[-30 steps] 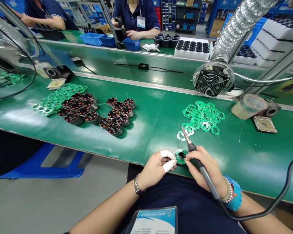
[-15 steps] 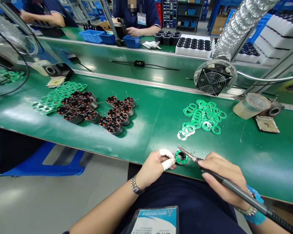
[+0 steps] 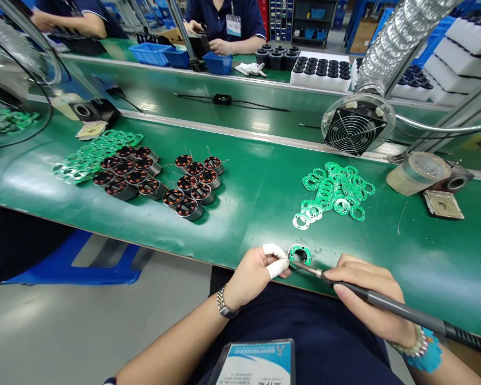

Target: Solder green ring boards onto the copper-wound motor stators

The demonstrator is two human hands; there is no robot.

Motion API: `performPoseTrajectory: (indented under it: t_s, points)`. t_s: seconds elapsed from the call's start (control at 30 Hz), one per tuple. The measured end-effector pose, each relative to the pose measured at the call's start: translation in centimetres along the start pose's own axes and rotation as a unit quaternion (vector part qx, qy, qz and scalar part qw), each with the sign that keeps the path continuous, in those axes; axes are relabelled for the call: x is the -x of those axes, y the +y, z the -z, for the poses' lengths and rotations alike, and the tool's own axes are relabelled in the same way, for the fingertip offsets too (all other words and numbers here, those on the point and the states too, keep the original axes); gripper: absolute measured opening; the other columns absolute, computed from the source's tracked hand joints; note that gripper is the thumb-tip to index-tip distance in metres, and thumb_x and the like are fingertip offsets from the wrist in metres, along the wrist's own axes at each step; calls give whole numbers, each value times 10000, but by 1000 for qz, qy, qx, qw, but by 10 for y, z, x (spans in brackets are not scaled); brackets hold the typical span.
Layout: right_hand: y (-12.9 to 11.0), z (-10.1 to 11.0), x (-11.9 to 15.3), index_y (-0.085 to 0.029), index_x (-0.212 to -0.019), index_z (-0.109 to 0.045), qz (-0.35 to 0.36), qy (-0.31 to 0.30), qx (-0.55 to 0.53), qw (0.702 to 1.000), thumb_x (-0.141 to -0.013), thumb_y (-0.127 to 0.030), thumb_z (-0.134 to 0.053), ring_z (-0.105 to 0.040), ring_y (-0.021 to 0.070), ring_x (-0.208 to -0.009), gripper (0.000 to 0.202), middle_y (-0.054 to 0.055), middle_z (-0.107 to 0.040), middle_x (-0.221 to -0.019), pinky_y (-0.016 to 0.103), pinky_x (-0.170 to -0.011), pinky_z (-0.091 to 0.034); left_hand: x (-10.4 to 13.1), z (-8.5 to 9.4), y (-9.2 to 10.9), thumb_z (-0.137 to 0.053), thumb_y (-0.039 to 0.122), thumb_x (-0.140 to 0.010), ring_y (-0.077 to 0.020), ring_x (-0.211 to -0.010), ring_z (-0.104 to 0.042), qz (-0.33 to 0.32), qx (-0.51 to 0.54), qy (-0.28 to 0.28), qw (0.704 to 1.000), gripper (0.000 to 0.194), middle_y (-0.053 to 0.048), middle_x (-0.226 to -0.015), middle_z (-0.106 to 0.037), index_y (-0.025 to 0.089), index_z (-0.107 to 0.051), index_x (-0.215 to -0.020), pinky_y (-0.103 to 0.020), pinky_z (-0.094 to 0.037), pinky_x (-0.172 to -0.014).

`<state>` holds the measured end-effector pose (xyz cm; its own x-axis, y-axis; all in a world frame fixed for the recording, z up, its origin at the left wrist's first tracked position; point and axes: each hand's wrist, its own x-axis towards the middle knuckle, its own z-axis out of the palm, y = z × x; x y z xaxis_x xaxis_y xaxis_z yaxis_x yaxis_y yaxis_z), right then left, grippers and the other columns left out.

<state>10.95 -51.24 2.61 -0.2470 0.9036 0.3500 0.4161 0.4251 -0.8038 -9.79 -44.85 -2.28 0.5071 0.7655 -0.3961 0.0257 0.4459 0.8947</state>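
Observation:
My left hand (image 3: 260, 270), with white covers on the thumb and index finger, pinches the left side of a motor stator (image 3: 289, 264) near the bench's front edge. On the stator's top lies a green ring-shaped circuit board (image 3: 305, 251). My right hand (image 3: 371, 294) is closed round a soldering iron (image 3: 385, 303). The iron's tip rests at the near-left part of the ring board, close to my left fingertips. Behind them lies a loose pile of green ring boards (image 3: 332, 187). Whether the tip touches solder or wire is too small to tell.
Copper-wound stators (image 3: 188, 208) stand in two groups at left, beside rows of ring boards (image 3: 100, 152). A fan (image 3: 355, 128) on a foil duct hangs at back right, near a plastic tub (image 3: 417, 174) and a sponge tray (image 3: 443, 205). Two people sit across the bench.
The soldering iron's tip has moved from the far edge of the ring board down to its near-left side. My left hand still holds the stator in nearly the same place.

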Motion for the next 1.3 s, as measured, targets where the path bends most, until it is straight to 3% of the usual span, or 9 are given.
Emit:
performPoseTrajectory:
  t_s: [0.17,0.37,0.67,0.77,0.93,1.03,1.1,1.2,1.3]
  points:
    - [8,-2,4,-206,-1027,-606,5,32,40,999,-810,-110,-547,-622,154,-651,244,33,-658,-729,275,-605,-518,0,0,-1,-641,247,-709,-123,-603,-615,5,-3,-1,1000,140,-13,-628,-645,135,-558,-723,-258,-478,-650]
    - [30,-26,-2,-193,-1134,-508,-10,4,114,993,-797,-219,-622,-622,206,-982,356,94,-644,-1069,315,-860,-513,0,0,-2,-640,252,-708,-121,-617,-604,-9,-8,-1,1000,149,-10,-650,-631,138,-547,-731,-258,-475,-660]
    - [39,-34,-10,-219,-1119,-508,-52,-15,94,994,-775,-222,-653,-627,174,-878,373,52,-641,-1004,271,-777,-509,-2,2,-6,-602,222,-735,-122,-685,-601,-67,-45,-18,997,109,-6,-728,-588,150,-520,-733,-252,-473,-696]
    - [40,-34,-11,-210,-1110,-506,-46,-17,82,995,-776,-228,-653,-620,182,-889,365,63,-631,-1006,282,-784,-503,1,3,-9,-591,207,-748,-138,-711,-612,-107,-129,-10,986,97,-27,-789,-610,156,-538,-812,-269,-492,-691]
    - [43,-35,-10,-208,-1114,-500,-45,-18,71,996,-781,-224,-646,-614,187,-904,364,69,-624,-1011,296,-808,-496,8,6,-5,-507,179,-813,-153,-704,-590,-238,-384,39,891,98,-54,-795,-635,153,-601,-807,-284,-481,-669]
    - [44,-36,-9,-209,-1110,-502,-40,-12,74,996,-783,-221,-643,-609,191,-924,356,71,-622,-1018,306,-832,-490,8,9,0,-444,170,-854,-112,-559,-577,-195,-386,-14,902,164,-11,-646,-621,149,-574,-757,-219,-474,-550]
    - [44,-37,-8,-208,-1109,-501,-39,-9,72,997,-781,-220,-645,-608,190,-927,358,70,-622,-1017,304,-834,-490,8,11,0,-449,183,-862,-113,-565,-591,-211,-414,-18,885,138,-13,-672,-637,147,-577,-825,-216,-485,-547]
    - [43,-37,-9,-208,-1103,-501,-40,-8,67,997,-778,-221,-648,-608,186,-925,357,66,-622,-1015,296,-830,-491,9,14,-2,-508,201,-837,-177,-710,-616,-340,-552,56,759,168,-74,-870,-663,133,-579,-973,-290,-505,-622]
    - [43,-37,-9,-209,-1099,-502,-40,-4,69,997,-777,-222,-647,-607,185,-925,354,63,-621,-1014,298,-835,-490,11,18,-4,-479,151,-836,-206,-718,-603,-442,-638,72,627,168,-93,-899,-667,115,-587,-959,-307,-487,-574]
